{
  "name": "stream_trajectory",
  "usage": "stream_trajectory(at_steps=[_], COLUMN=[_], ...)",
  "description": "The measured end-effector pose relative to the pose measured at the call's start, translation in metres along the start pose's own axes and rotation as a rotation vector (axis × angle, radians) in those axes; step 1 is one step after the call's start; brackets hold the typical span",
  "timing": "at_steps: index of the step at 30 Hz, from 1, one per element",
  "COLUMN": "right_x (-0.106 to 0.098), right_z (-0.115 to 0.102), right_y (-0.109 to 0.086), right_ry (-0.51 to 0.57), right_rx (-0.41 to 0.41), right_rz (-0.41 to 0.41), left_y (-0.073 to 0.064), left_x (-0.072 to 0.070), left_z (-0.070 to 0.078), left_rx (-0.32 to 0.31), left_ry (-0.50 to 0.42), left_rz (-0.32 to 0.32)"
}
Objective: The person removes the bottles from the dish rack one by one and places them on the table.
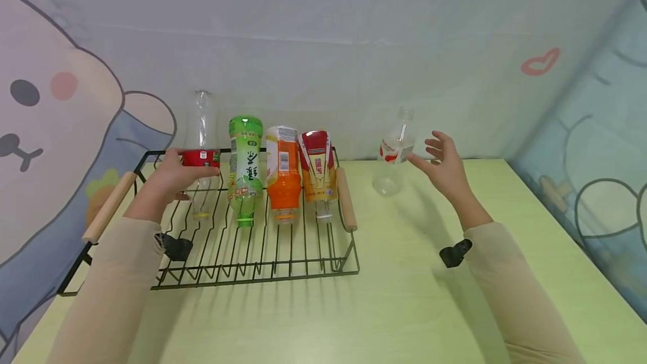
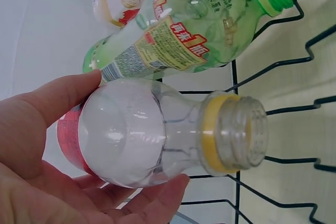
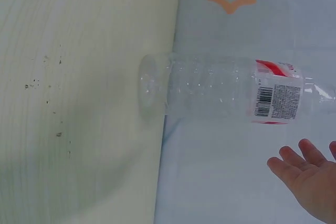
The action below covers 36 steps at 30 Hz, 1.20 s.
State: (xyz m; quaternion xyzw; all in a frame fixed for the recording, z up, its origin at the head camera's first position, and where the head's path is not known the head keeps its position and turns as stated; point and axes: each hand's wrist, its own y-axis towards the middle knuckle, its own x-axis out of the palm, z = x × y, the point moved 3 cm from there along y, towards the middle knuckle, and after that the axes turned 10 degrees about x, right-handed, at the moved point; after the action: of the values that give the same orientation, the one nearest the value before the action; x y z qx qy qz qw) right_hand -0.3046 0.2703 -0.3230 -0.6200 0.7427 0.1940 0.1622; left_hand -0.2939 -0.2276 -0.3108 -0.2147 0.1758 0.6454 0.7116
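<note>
- Behind everything we see a pale cartoon backdrop (image 1: 328,44), with a light wooden table (image 1: 394,296) in front.
- The red-labelled bottle (image 1: 202,158) is at the left part of the black wire rack (image 1: 273,278), neck lower and toward us; our left hand (image 1: 169,176) has thumb and fingers curled round it. Whether the wires bear its weight, we cannot tell.
- Beside it the green bottle (image 1: 246,167), orange bottle (image 1: 284,173) and red-and-gold bottle (image 1: 317,164) lean neck-down, close together (a careless nudge could, we judge, make them roll or slide).
- The clear bottle (image 1: 396,153) stands upright right of the rack, near the table's back edge. Our right hand (image 1: 447,170) is just beside it, fingers apart, holding nothing; a knock up high could topple it, as it looks light.
- We have most room on the table's near and right sides; the rack's left end is tight.
</note>
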Motion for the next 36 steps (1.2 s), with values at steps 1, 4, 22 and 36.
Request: stream_trajectory(at_steps=[1,4,22,36], right_x=[-0.001,-0.003,-0.007,0.004], right_z=[-0.002,-0.007,-0.040,-0.075], right_y=[-0.001,-0.003,-0.016,-0.040], right_ry=[-0.001,0.000,0.007,-0.011], right_rx=[-0.006,-0.025,-0.104,-0.243], right_rz=[-0.001,-0.005,-0.015,-0.090], left_y=[0.000,-0.001,-0.015,-0.028], left_x=[-0.001,-0.003,-0.003,0.018], left_z=[0.001,0.006,0.042,0.073], left_rx=[0.005,0.026,0.147,0.241], left_ry=[0.008,0.032,0.178,0.220], left_rz=[-0.005,-0.022,-0.094,-0.155])
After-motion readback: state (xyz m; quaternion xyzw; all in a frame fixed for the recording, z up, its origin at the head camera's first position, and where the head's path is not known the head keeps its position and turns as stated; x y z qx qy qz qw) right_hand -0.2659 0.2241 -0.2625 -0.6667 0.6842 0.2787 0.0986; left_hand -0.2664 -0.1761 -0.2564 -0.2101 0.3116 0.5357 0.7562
